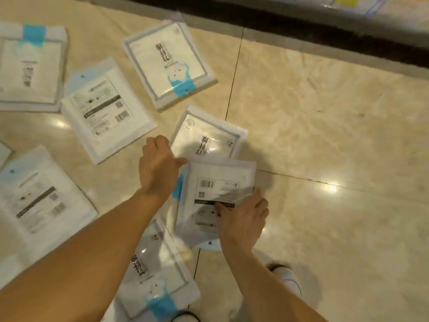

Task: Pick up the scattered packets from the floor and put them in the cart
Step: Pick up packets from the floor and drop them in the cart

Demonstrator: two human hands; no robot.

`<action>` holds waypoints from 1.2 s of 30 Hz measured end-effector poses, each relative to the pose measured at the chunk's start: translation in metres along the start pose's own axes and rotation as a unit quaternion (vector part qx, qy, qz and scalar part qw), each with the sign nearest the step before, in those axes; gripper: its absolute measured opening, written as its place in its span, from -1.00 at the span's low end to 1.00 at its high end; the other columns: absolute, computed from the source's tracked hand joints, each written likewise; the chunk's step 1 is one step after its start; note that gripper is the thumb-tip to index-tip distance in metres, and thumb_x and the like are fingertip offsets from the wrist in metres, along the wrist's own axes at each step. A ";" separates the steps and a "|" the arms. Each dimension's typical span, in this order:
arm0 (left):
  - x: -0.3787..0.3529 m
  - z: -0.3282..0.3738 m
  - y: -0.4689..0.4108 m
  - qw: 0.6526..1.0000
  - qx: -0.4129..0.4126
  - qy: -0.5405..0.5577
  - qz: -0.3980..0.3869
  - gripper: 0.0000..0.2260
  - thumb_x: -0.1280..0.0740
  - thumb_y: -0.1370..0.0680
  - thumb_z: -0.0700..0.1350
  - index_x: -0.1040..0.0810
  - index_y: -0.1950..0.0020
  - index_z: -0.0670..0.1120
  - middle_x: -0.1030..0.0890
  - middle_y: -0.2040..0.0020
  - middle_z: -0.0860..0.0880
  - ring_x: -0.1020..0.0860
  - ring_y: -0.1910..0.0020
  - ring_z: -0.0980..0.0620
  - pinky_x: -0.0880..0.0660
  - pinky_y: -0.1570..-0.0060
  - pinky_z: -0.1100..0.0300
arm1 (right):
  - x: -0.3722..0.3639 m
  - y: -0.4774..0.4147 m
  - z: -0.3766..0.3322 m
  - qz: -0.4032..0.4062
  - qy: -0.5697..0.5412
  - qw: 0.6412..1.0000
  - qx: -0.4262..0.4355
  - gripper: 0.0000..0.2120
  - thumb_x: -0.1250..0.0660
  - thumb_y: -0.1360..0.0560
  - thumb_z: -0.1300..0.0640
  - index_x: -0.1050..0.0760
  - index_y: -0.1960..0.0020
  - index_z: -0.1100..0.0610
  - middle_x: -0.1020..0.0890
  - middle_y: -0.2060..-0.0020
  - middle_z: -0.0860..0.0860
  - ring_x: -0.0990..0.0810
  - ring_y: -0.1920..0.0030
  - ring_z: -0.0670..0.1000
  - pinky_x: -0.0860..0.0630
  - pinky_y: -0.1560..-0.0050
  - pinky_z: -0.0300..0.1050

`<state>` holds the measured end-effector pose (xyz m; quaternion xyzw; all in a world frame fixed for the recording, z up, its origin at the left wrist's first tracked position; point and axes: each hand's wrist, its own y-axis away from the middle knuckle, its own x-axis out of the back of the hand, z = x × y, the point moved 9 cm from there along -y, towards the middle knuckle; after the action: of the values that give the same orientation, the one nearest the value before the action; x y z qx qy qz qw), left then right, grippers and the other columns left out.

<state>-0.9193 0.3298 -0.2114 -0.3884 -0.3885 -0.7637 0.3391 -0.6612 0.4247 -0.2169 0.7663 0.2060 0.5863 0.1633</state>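
Note:
Several flat white packets lie scattered on the beige tiled floor. My right hand (243, 218) grips a packet with a barcode label (216, 182) by its lower right part, thumb on top, holding it above the floor. My left hand (157, 166) reaches to the left edge of a packet with black characters (209, 135) lying just beyond; its fingers curl at that edge, and whether they hold it is unclear. Another packet with a blue tab (153, 275) lies under my forearms. The cart is out of view.
More packets lie at the left: one at the far left top (30, 66), one label-up (104, 110), one with a blue tab (167, 63), one at the left edge (39, 198). A dark shelf base (301, 22) runs along the top. My shoe (287, 277) is at the bottom right.

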 end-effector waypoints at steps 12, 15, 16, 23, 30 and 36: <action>0.114 0.015 0.106 0.933 0.082 0.301 -0.178 -0.57 -0.41 -0.58 -0.34 -0.46 -0.34 0.05 -0.65 -0.20 0.14 -0.61 -0.19 0.21 -0.51 -0.26 0.14 | 0.155 0.056 0.030 -0.154 -0.223 0.963 0.007 -0.73 -0.34 -0.65 0.28 -0.26 -0.21 0.18 -0.61 0.08 -0.08 -0.68 0.18 -0.17 -0.64 0.29 -0.23; 0.207 0.061 0.149 0.913 0.101 0.341 -0.200 -0.53 -0.41 -0.58 -0.34 -0.46 -0.31 0.15 -0.67 -0.17 0.23 -0.62 -0.18 0.25 -0.51 -0.25 0.19 | 0.255 0.091 0.007 -0.198 -0.324 0.924 0.045 -0.68 -0.39 -0.59 0.38 -0.31 -0.23 0.26 -0.63 -0.13 0.17 -0.68 -0.17 0.11 -0.69 -0.07 0.26; 0.239 0.080 0.164 0.908 0.098 0.345 -0.217 -0.53 -0.43 -0.57 -0.32 -0.46 -0.35 0.11 -0.67 -0.18 0.22 -0.62 -0.20 0.23 -0.52 -0.27 0.16 | 0.294 0.105 0.000 -0.201 -0.341 0.917 0.048 -0.65 -0.45 -0.58 0.28 -0.36 -0.25 0.19 -0.62 -0.20 0.19 -0.65 -0.24 0.19 -0.66 -0.11 0.35; 0.481 0.247 0.259 0.869 0.008 0.395 -0.299 -0.28 -0.52 -0.48 -0.28 -0.35 -0.52 0.19 -0.60 -0.37 0.15 -0.57 -0.35 0.09 -0.47 -0.36 -0.07 | 0.601 0.218 -0.048 -0.131 -0.349 0.926 0.066 -0.59 -0.49 -0.56 0.25 -0.44 -0.35 0.13 -0.72 -0.14 0.03 -0.73 -0.13 0.05 -0.71 -0.04 0.00; 0.637 0.407 0.385 0.832 -0.114 0.415 -0.351 -0.37 -0.46 -0.49 -0.37 -0.40 -0.47 0.04 -0.67 -0.27 0.01 -0.65 -0.24 -0.06 -0.66 -0.02 0.14 | 0.821 0.378 0.001 -0.063 -0.428 0.901 0.041 -0.58 -0.48 -0.57 0.25 -0.49 -0.37 0.03 -0.75 -0.12 -0.04 -0.75 -0.07 -0.04 -0.65 0.09 -0.25; 0.694 0.562 0.514 0.785 -0.231 0.386 -0.426 -0.36 -0.37 -0.49 -0.52 -0.42 -0.39 0.08 -0.73 -0.08 0.14 -0.72 -0.04 0.08 -0.64 0.19 0.25 | 0.945 0.506 0.122 0.021 -0.527 0.850 -0.009 -0.59 -0.44 -0.58 0.28 -0.47 -0.39 0.07 -0.72 -0.19 0.13 -0.72 -0.15 0.26 -0.61 -0.20 0.35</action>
<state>-0.6372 0.4210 0.7759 0.0769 -0.1629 -0.9836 0.0012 -0.2651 0.4671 0.7853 0.9628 0.0680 0.0993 0.2418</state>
